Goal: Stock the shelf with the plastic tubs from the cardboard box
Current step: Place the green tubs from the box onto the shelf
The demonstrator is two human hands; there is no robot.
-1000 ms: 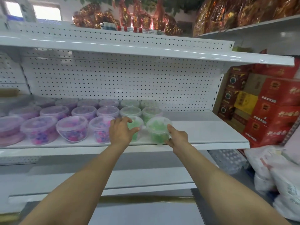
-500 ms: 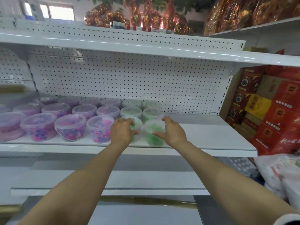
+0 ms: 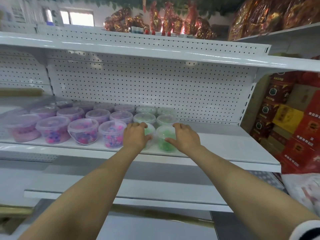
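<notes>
1. On the white metal shelf (image 3: 225,148), two clear plastic tubs of green bits stand side by side at the front.
2. The left hand (image 3: 136,136) curls round the left green tub (image 3: 150,131).
3. The right hand (image 3: 186,137) curls round the right green tub (image 3: 163,140).
4. Clear tubs of pink and purple bits (image 3: 81,130) stand in rows to the left.
5. Red cardboard boxes (image 3: 304,135) are stacked at the right.

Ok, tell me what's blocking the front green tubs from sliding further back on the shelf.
Second-row green tubs stand directly behind the two front green tubs, with a third row behind those against the pegboard. The left hand and right hand rest on the front pair. Bare shelf lies to the right.
</notes>
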